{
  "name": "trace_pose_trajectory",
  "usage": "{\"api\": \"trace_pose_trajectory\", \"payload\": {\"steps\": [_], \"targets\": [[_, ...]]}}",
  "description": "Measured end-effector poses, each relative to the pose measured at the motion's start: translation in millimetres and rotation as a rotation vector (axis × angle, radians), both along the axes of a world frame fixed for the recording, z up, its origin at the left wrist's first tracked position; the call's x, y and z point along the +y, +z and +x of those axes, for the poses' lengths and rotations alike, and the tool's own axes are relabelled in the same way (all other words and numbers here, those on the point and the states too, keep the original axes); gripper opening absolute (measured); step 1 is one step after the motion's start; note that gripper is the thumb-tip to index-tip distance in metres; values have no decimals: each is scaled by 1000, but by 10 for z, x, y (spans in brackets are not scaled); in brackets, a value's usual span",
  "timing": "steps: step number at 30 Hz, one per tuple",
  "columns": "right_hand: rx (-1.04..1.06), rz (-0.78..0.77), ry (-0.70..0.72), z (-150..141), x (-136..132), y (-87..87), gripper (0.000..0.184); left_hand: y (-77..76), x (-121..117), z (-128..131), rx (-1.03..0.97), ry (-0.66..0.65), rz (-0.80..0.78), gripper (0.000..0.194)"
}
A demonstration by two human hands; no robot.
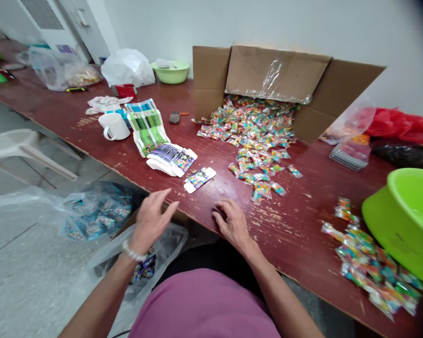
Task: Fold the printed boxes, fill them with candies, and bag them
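Observation:
My left hand point(152, 219) hovers at the table's front edge with thumb and fingers apart, holding nothing. On the tabletop rests my right hand point(232, 223), fingers loosely bent and a gap between thumb and forefinger. Just beyond both hands lies one flat printed carton point(200, 179) with white flaps. Behind it to the left is a fanned stack of purple flat cartons point(172, 158), beside green printed cartons point(148, 129). Small wrapped candies point(262, 164) spread out from an opened cardboard box point(278, 72) lying on its side.
A white mug point(114, 126) stands left of the cartons. At right, a green basin point(398, 220) has more packets point(366, 258) beside it. An open plastic bag point(172, 234) with small packs hangs below the edge. A white stool point(24, 145) stands left.

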State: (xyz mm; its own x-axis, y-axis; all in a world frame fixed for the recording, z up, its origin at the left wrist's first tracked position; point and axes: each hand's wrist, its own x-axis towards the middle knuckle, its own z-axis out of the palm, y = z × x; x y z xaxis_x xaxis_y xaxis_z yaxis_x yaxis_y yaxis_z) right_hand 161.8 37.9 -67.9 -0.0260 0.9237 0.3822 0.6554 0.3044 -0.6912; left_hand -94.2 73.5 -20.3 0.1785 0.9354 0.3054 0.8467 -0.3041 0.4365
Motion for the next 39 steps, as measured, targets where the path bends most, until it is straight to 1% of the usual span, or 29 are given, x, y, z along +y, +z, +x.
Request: {"api": "trace_pose_trajectory", "payload": {"steps": [1, 3, 5, 6, 8, 11, 14, 18, 22, 25, 28, 32, 34, 35, 37, 39], "targets": [[-23, 7, 24, -4, -4, 6, 18, 22, 152, 230, 61, -46, 32, 50], [-32, 9, 52, -19, -20, 33, 14, 33, 433, 603, 206, -60, 31, 58], [-7, 3, 51, -26, -31, 60, 13, 9, 654, 808, 297, -43, -19, 61], [6, 1, 46, -26, -33, 69, 13, -8, 737, 852, 318, -42, -36, 59], [23, 3, 44, -21, -31, 76, 13, -39, 845, 857, 328, -55, -49, 52], [39, 6, 45, -14, -22, 68, 13, -50, 891, 797, 320, -72, -44, 47], [44, 3, 50, -11, -13, 56, 13, -15, 852, 769, 301, -60, -33, 50], [52, 10, 51, -11, -6, 57, 12, 62, 755, 781, 261, -2, 21, 58], [51, 22, 40, -13, -7, 60, 12, 127, 652, 794, 249, 20, 88, 59], [51, 27, 34, -14, -3, 45, 12, 155, 586, 785, 240, 11, 96, 60], [76, 22, 13, -15, 3, 27, 12, 142, 527, 773, 215, -6, 100, 63], [144, -5, -17, -34, -3, 21, 13, 74, 426, 811, 101, -109, 105, 63], [245, -33, -65, -51, -8, 29, 19, 53, 352, 852, 23, -152, 113, 65], [325, -52, -107, -60, -9, 38, 25, 50, 307, 874, -9, -166, 120, 66], [530, -96, -191, -71, -10, 71, 42, 61, 202, 913, -54, -210, 119, 66], [753, -139, -230, -72, -13, 126, 58, 80, 85, 945, -98, -285, 90, 65]]}}
